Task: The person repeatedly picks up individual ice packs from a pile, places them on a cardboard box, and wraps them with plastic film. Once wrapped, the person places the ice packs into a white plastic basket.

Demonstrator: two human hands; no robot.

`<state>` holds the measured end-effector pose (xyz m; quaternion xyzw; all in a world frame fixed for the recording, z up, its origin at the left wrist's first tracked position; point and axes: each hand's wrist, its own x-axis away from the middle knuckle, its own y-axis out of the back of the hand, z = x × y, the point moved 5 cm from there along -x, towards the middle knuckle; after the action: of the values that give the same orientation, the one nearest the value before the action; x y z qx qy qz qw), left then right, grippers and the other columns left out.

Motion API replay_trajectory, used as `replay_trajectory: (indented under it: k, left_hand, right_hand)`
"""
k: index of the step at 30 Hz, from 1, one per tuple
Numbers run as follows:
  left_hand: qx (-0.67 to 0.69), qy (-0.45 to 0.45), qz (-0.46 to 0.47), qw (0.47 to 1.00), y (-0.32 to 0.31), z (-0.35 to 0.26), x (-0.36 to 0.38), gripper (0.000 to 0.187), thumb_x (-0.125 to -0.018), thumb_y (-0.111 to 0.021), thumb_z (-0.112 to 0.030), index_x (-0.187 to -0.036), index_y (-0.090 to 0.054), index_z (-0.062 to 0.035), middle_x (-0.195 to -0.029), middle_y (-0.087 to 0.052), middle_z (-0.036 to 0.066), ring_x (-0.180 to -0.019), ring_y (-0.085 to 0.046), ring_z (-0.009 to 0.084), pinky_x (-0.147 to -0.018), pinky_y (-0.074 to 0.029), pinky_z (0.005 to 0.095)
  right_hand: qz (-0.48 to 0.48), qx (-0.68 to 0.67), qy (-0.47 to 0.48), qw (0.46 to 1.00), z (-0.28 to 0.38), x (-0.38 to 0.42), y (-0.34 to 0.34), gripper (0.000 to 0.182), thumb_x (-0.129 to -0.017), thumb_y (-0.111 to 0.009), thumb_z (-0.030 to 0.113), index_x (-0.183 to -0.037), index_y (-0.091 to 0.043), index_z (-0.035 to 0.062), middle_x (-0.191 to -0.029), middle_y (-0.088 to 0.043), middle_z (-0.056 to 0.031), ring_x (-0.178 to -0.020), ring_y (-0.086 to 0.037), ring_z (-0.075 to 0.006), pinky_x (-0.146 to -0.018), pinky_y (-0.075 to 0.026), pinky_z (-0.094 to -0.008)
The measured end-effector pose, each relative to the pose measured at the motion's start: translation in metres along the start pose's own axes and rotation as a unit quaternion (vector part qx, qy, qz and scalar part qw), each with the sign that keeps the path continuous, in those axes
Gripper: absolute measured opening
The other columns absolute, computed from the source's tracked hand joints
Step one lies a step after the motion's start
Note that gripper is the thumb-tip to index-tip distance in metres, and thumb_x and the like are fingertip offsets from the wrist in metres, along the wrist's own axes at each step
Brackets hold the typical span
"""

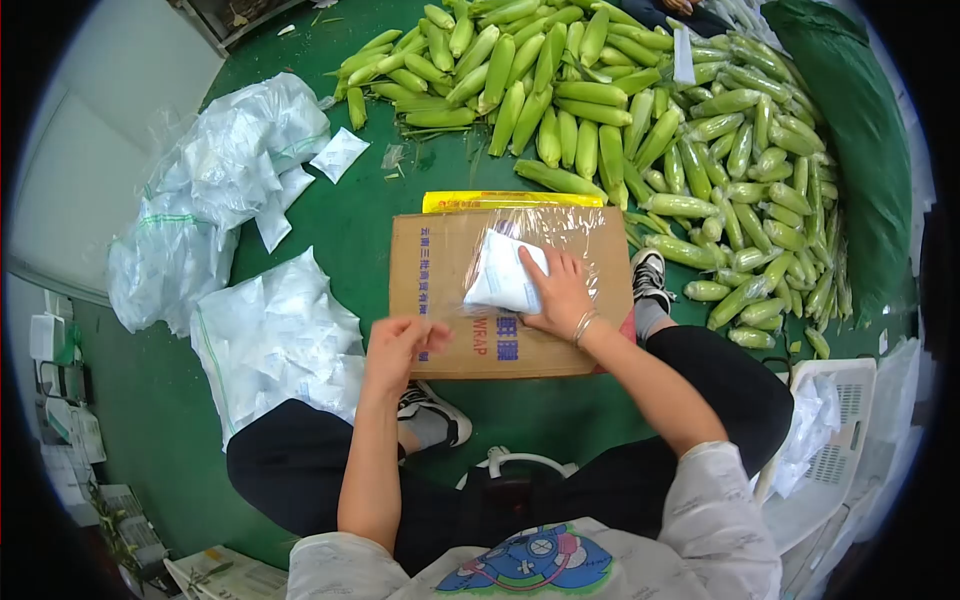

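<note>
A cardboard box (pixel 440 290) with printed lettering lies between my feet, its top partly covered by shiny clear film (pixel 570 225). On that box rests a plump white ice pack (pixel 500 270). My right hand (pixel 562 290) grips the pack's right side, thumb on top. To the left, my left hand (pixel 405 345) hovers over the box's left edge, apart from the pack. Its fingers are curled together and slightly blurred; whether anything thin is pinched in them is hidden.
Clear bags of white packs (pixel 285 340) stand on the green floor at left, with one loose pack (pixel 340 154) nearby. Beyond the box are a yellow strip (pixel 515 200), unwrapped corn (pixel 520 75) and film-wrapped corn (pixel 740 200). A white crate (pixel 850 400) stands at right.
</note>
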<state>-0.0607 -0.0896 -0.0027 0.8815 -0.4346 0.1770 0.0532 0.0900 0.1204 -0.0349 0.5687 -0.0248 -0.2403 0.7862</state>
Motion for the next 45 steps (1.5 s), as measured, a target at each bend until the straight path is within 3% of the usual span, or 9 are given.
replay_trajectory:
  k: [6,14,16,22,27,30,33,41,45]
  left_hand:
    - [-0.428,-0.384,0.217,0.789,-0.092,-0.004,-0.086,0.019,-0.086,-0.062,-0.009,-0.103,-0.065,0.0003,-0.098,-0.066,0.013,-0.091,-0.063,0.0302,-0.08,-0.051,0.0366]
    - [-0.487,-0.413,0.255,0.727,-0.091,-0.011,-0.088,0.054,-0.079,-0.063,0.0,-0.13,-0.047,-0.0027,-0.128,-0.049,0.021,-0.119,-0.049,0.04,-0.1,-0.043,0.0422]
    - [-0.514,-0.421,0.237,0.709,-0.089,-0.015,-0.098,0.056,-0.077,-0.064,0.001,-0.13,-0.047,-0.0024,-0.126,-0.051,0.021,-0.118,-0.05,0.0402,-0.1,-0.044,0.0424]
    - [-0.481,-0.345,0.256,0.764,-0.081,-0.022,-0.084,0.063,-0.071,-0.065,0.007,-0.131,-0.046,-0.0018,-0.122,-0.054,0.02,-0.114,-0.053,0.0399,-0.097,-0.046,0.042]
    - [-0.499,-0.375,0.262,0.736,-0.1,-0.02,-0.029,0.066,-0.069,-0.068,0.005,-0.131,-0.045,-0.0016,-0.123,-0.053,0.02,-0.114,-0.053,0.04,-0.097,-0.046,0.0426]
    - [-0.485,-0.313,0.28,0.767,-0.096,-0.022,-0.02,0.068,-0.064,-0.075,-0.002,-0.128,-0.052,-0.0016,-0.119,-0.059,0.02,-0.111,-0.057,0.0387,-0.097,-0.047,0.0408]
    - [-0.442,-0.248,0.324,0.799,-0.074,-0.018,-0.031,0.064,-0.064,-0.082,-0.012,-0.123,-0.059,-0.0016,-0.11,-0.066,0.017,-0.103,-0.063,0.0311,-0.093,-0.048,0.036]
    - [-0.3,0.185,0.554,0.755,-0.081,0.031,-0.064,0.05,-0.074,-0.082,-0.024,-0.115,-0.065,-0.0017,-0.11,-0.066,0.013,-0.1,-0.061,0.0207,-0.087,-0.049,0.0317]
    - [-0.601,-0.444,0.268,0.609,-0.104,-0.059,-0.03,0.066,-0.079,-0.073,-0.048,-0.123,-0.058,-0.0015,-0.117,-0.059,0.022,-0.103,-0.058,0.0409,-0.092,-0.046,0.0455]
  right_hand:
    - [0.187,-0.032,0.098,0.977,0.007,-0.019,-0.009,0.096,-0.053,-0.084,0.038,-0.136,-0.046,0.0094,-0.123,-0.049,-0.0222,-0.118,-0.046,-0.0389,-0.103,-0.036,-0.0466]
    - [0.329,-0.326,0.001,0.886,-0.021,-0.042,-0.016,0.081,-0.056,-0.083,0.031,-0.127,-0.054,0.0041,-0.114,-0.059,-0.0198,-0.11,-0.054,-0.0342,-0.098,-0.044,-0.0388]
    - [-0.07,-0.274,-0.136,0.949,-0.02,-0.011,0.013,0.07,-0.058,-0.085,0.03,-0.12,-0.062,0.0052,-0.11,-0.061,-0.0234,-0.104,-0.058,-0.0362,-0.092,-0.047,-0.0416]
    - [-0.103,-0.019,-0.233,0.967,-0.01,0.085,0.006,0.035,-0.077,-0.075,0.018,-0.107,-0.068,0.001,-0.09,-0.069,-0.0196,-0.082,-0.068,-0.0339,-0.074,-0.053,-0.0411]
    - [-0.111,-0.335,-0.358,0.864,-0.033,0.028,0.068,0.013,-0.079,-0.062,0.005,-0.077,-0.07,-0.0049,-0.067,-0.068,-0.0167,-0.059,-0.066,-0.0204,-0.057,-0.051,-0.0335]
    - [-0.077,-0.118,-0.175,0.974,0.044,0.015,0.059,0.012,-0.076,-0.061,0.006,-0.078,-0.069,-0.0032,-0.063,-0.064,-0.0205,-0.063,-0.066,-0.0336,-0.064,-0.054,-0.0418]
    - [-0.001,-0.117,0.016,0.993,0.105,0.079,0.064,0.062,-0.075,-0.065,0.006,-0.132,-0.045,-0.0027,-0.134,-0.046,-0.0251,-0.129,-0.043,-0.0423,-0.107,-0.036,-0.0483]
    - [0.114,0.029,0.101,0.988,0.085,0.097,0.022,0.089,-0.061,-0.073,0.014,-0.138,-0.035,-0.0096,-0.141,-0.036,-0.0261,-0.128,-0.04,-0.0393,-0.108,-0.034,-0.0494]
    - [0.275,-0.181,0.086,0.941,0.057,0.073,0.014,0.087,-0.06,-0.073,0.017,-0.135,-0.038,-0.0093,-0.117,-0.056,-0.0256,-0.113,-0.055,-0.0373,-0.096,-0.045,-0.0432]
